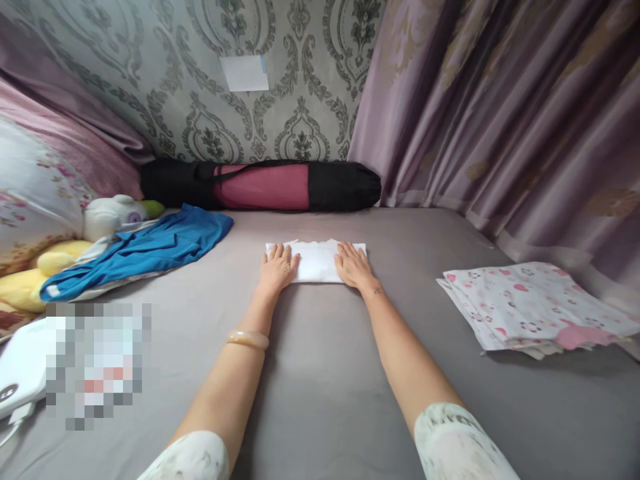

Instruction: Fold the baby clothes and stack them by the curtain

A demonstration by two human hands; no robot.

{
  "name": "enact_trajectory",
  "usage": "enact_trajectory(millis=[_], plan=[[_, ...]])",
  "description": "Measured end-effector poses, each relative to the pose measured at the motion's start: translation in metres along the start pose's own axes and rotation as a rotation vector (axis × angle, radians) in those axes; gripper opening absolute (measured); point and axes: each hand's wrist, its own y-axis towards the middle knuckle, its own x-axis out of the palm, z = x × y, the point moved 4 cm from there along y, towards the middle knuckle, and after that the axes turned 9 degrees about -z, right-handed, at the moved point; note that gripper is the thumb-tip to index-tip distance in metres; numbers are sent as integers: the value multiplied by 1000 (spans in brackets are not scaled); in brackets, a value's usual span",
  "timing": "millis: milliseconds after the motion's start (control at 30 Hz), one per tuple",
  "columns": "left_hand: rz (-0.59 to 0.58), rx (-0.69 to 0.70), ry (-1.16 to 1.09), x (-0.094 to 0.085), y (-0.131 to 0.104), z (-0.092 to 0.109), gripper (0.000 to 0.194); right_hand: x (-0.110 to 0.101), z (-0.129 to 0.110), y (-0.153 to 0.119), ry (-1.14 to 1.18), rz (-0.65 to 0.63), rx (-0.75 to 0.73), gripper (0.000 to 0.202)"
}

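A folded white cloth [317, 263] lies flat on the grey bed sheet [320, 373], its long side running left to right. Its far edge shows a slightly ruffled strip. My left hand [280, 265] rests palm down on the cloth's left end, fingers stretched forward. On the right end lies my right hand [353, 265], also flat with its fingers extended. Neither hand grips the cloth; both touch it from above. Which garment or linen it is, I cannot tell.
Printed folded fabric [535, 303] lies to the right. At left are a blue garment [150, 247], plush toys [113, 217], a white device with a cable [30, 363] and a blurred item. A black and pink long bag [260, 187] lies along the wall.
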Motion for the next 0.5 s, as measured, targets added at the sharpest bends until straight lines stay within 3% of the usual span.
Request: enact_trajectory(millis=[267,500], plan=[[-21,-23,-39,-3,1,-22,65,-3,20,-1,32,0,132,59],[-61,-79,-82,-5,3,-34,71,-2,24,0,55,11,174,60]])
